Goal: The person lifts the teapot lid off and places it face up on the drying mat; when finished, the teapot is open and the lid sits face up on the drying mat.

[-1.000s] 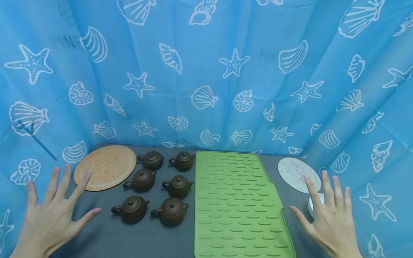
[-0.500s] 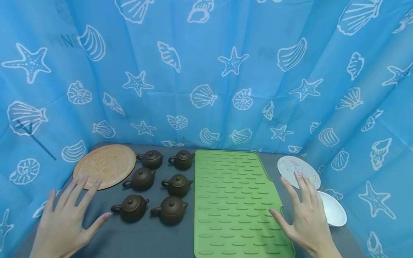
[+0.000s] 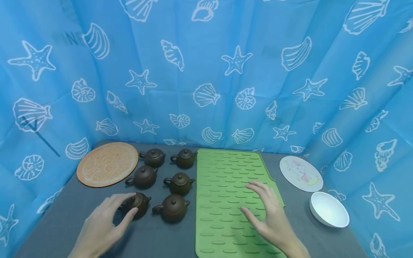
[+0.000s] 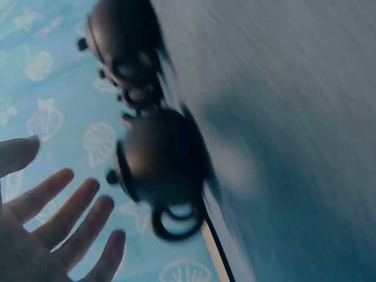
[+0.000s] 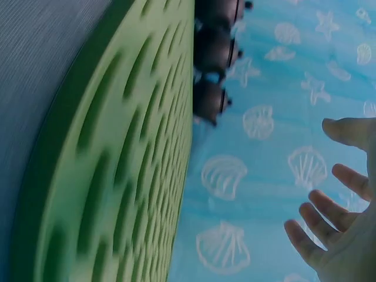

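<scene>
My left hand (image 3: 103,224) is over the near left dark brown teapot (image 3: 141,205), its fingers bent and partly hiding the pot in the head view. In the left wrist view, a gap shows between the spread fingers and that lidded teapot (image 4: 161,155). Nothing is in this hand. Over the green ridged mat (image 3: 219,215), my right hand (image 3: 272,218) hovers with thumb and fingers apart, holding nothing. Several similar teapots stand in two columns left of the mat, among them the near right one (image 3: 173,208) and a middle one (image 3: 180,183).
A round tan board (image 3: 108,164) lies at the back left of the grey table (image 3: 155,243). To the mat's right are a white oval plate with a printed picture (image 3: 300,173) and a white bowl (image 3: 329,209). A blue shell-patterned curtain (image 3: 206,71) encloses the back and sides.
Both hands have moved inward: the left to the right, onto the near left teapot's spot, the right leftward over the mat, uncovering the white bowl. Teapots, mat and plate have stayed put.
</scene>
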`<state>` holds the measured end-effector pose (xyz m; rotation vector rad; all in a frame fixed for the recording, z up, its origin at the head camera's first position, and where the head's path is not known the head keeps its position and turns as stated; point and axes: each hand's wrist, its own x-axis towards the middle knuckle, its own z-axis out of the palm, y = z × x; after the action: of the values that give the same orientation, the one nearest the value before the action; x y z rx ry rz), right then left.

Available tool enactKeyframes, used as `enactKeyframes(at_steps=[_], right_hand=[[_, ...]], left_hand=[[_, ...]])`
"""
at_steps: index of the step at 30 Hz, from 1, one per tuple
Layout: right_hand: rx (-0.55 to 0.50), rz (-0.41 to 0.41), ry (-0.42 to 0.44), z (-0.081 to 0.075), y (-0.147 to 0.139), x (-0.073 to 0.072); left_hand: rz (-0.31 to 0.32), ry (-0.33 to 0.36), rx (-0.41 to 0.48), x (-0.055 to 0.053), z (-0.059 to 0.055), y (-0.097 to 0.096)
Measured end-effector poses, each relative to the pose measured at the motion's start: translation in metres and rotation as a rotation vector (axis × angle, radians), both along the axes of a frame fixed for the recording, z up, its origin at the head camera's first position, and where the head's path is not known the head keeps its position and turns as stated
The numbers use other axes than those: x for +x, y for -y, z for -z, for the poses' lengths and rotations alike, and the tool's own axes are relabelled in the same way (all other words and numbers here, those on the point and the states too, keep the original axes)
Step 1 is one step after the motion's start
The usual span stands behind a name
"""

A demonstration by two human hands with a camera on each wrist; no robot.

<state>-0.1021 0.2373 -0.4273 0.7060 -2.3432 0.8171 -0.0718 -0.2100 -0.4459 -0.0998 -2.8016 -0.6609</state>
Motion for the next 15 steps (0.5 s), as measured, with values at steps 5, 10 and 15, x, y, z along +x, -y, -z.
enactKeyframes(at_steps=[5, 10, 15], right_hand=[[-0.060, -0.111, 0.080, 0.000, 0.029, -0.005], [-0.120, -0.177, 0.204, 0.005, 0.051, -0.011], [-0.206, -0.256, 0.375, 0.006, 0.072, -0.017]], left_hand=[[0.026, 0.165, 0.147, -0.006, -0.006, -0.020], [0.059, 0.263, 0.287, -0.012, -0.006, -0.031], [0.035, 0.310, 0.397, -0.016, 0.000, -0.039]])
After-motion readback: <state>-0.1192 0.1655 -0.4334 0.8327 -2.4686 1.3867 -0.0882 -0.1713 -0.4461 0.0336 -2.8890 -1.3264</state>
